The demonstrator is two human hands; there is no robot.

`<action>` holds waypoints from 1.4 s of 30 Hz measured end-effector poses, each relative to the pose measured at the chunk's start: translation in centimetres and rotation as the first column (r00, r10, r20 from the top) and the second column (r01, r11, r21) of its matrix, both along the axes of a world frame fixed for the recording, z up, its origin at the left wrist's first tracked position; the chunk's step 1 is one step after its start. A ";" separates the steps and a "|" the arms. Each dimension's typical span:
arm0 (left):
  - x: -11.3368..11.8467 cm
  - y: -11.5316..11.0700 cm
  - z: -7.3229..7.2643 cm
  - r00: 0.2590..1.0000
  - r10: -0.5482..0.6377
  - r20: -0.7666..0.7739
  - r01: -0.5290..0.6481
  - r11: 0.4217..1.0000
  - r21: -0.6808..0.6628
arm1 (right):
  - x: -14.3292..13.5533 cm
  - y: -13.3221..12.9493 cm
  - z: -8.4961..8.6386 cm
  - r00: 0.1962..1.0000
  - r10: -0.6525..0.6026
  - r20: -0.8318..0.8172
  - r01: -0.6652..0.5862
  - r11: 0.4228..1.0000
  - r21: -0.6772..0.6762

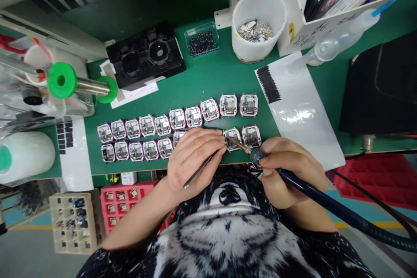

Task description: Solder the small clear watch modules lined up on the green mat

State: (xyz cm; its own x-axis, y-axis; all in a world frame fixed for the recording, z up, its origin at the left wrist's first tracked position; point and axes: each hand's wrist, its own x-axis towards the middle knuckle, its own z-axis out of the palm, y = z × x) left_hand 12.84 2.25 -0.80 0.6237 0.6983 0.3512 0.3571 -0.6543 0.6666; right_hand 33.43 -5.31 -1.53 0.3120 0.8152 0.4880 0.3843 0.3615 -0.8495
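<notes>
My left hand (192, 158) is closed around thin metal tweezers (199, 170), their front end near a square watch case (233, 144) with its circuit board exposed. In my right hand (289, 169) is a soldering iron (301, 186) with a dark blue handle, gripped between thumb and fingers. Its metal tip reaches over the same board; I cannot tell whether it touches. Just right of that case lies another open watch case (251, 136). Several more cases (177, 118) stand in two rows to the left and behind, a few partly covered by my left hand.
A solder reel (104, 88) stands left. Behind are a black tray (146, 58), a clear box of small black parts (202, 43) and a white tub (259, 47). White sheet (302, 108) with black strips and a squeeze bottle (332, 45) lie right. Red trays (143, 189) sit below the edge.
</notes>
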 end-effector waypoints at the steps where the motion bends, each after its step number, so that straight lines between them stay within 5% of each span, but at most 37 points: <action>1: 0.0 0.0 0.0 1.000 -0.003 -0.002 0.003 1.000 0.001 | 0.0 0.0 0.0 1.000 0.005 0.010 -0.005 1.000 -0.009; 42: -0.1 -0.1 0.2 1.000 0.005 0.018 -0.005 1.000 -0.015 | -0.2 0.1 -0.3 1.000 0.006 0.021 -0.006 1.000 0.020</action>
